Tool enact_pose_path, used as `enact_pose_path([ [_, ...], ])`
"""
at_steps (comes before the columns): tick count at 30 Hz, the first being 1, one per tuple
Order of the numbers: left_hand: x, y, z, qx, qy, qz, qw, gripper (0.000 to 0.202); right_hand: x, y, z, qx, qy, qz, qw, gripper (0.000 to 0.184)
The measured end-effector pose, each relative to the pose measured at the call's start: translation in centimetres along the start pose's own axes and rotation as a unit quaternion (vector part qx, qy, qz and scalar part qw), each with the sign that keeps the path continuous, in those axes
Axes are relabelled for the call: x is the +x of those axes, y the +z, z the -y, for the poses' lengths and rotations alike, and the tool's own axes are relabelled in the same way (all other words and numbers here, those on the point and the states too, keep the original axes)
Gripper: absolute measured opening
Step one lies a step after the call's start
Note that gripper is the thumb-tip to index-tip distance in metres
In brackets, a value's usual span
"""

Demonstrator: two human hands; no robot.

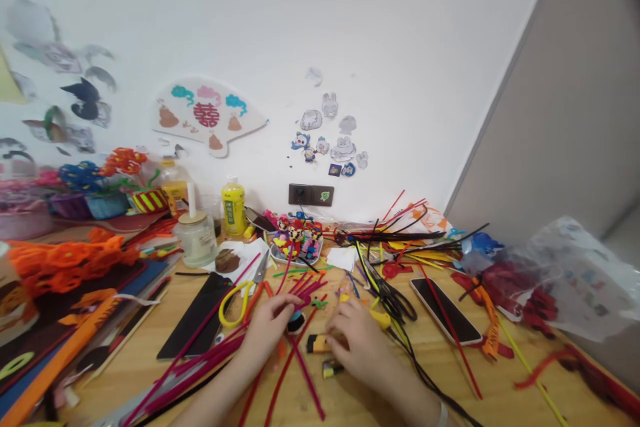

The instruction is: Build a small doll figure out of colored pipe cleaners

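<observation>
Both my hands rest on a wooden table (500, 380) strewn with pipe cleaners. My left hand (267, 328) is curled, its fingertips pinched at a small dark round piece (296, 321) among magenta and red pipe cleaners (295, 293). My right hand (357, 340) lies fingers down, closed over a small orange and black object (316, 343). A small yellow and dark piece (330, 368) lies just under the right hand. What either hand grips exactly is partly hidden.
Yellow-handled scissors (240, 299) lie left of my left hand, black scissors (400, 303) and a phone (445, 310) to the right. A glass jar (196, 239), yellow bottle (233, 208), small figurines (297, 237), orange pipe-cleaner flowers (70, 260) and a plastic bag (570, 280) ring the work area.
</observation>
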State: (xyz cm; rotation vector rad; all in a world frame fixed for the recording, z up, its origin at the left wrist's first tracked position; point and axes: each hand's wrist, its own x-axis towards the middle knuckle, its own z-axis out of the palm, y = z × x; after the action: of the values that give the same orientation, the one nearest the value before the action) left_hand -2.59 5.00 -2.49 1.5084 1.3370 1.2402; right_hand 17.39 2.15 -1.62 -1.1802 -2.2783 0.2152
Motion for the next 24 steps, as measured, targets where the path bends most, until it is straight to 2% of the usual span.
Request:
enact_pose_path([
  [6,0.3,-0.4,0.7,0.120,0.060,-0.018,0.991,0.020,0.1,0.4,-0.4,-0.047,-0.016,-0.029,0.998,0.010],
  [15,1.4,-1.7,1.9,0.238,0.092,-0.052,0.966,0.026,0.5,-2.3,-2.8,-0.084,0.030,-0.168,0.982,0.022],
  [20,1.1,-1.7,1.5,0.307,0.107,-0.038,0.945,0.020,0.5,-2.0,-3.1,-0.078,0.030,-0.192,0.978,0.020],
  [24,1.0,-2.1,1.4,0.347,0.106,-0.042,0.931,0.023,0.6,-1.6,-2.7,-0.080,0.023,-0.197,0.977,0.018],
])
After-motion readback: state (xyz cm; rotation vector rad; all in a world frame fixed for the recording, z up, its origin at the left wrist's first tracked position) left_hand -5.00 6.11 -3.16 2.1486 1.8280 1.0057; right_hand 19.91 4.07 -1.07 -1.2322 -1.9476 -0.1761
